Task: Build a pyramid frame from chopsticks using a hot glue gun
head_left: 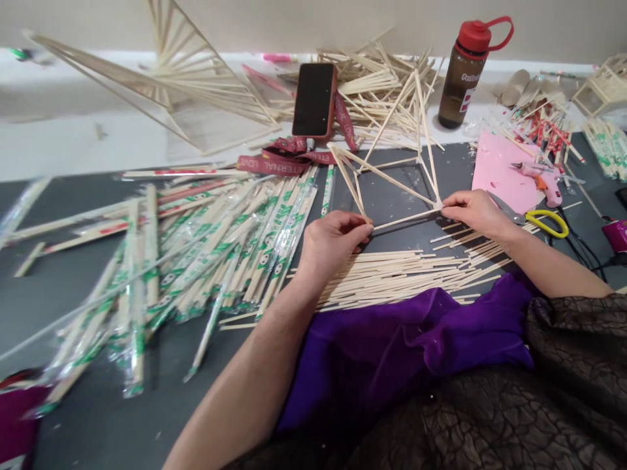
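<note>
A frame of joined wooden sticks (404, 220) stands on the grey mat, with triangular sides rising from a roughly square base. At its near left corner, my left hand (337, 235) pinches the frame between thumb and fingers. My right hand (473, 210) grips the near right corner, where whitish glue shows at the joint. One stick runs straight between the two hands. Loose bare sticks (392, 277) lie just below the frame, partly under my hands. To the left is a heap of chopsticks in clear and green wrappers (255, 235).
A phone (313, 101) leans behind a dark red ribbon (287, 160). A brown bottle with a red lid (463, 81) stands at the back. On the right lie a pink glue gun (543, 183), pink sheet (497, 163) and yellow-handled scissors (548, 223). A large stick structure (166, 78) sits back left.
</note>
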`<state>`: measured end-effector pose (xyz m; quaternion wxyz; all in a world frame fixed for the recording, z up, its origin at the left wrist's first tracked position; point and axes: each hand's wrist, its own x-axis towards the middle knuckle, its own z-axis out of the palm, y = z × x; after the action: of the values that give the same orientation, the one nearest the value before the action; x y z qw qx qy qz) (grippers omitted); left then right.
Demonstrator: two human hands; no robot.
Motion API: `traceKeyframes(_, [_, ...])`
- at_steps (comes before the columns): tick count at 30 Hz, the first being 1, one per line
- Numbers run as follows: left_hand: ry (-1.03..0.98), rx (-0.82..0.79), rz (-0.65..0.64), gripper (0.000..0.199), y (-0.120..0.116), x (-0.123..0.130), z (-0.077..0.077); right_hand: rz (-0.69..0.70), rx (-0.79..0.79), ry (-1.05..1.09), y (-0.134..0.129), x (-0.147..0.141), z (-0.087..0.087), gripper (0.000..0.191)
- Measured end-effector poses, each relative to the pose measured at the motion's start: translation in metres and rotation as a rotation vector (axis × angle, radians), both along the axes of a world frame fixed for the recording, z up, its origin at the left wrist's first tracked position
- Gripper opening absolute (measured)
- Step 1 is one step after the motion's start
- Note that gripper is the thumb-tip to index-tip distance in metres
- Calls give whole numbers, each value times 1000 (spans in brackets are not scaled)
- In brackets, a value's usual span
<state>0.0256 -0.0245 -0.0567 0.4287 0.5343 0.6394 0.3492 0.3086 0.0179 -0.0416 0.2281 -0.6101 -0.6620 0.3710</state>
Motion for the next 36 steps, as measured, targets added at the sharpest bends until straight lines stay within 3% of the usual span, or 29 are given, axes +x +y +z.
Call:
traceKeyframes(8, [-72, -30, 89, 17, -2, -1, 1, -70, -177, 316, 1, -2, 7, 16])
traceKeyframes(23, [-67, -30, 103, 14, -3, -2, -3, -152, -245, 467, -2, -21, 13, 10])
traceKeyframes(28, [-69, -13, 106, 16, -3, -5, -5, -150, -324, 558, -1, -22, 8, 9])
traceKeyframes(36, [-26, 12, 98, 19, -5, -2, -4, -179, -289, 546, -1, -24, 1, 7])
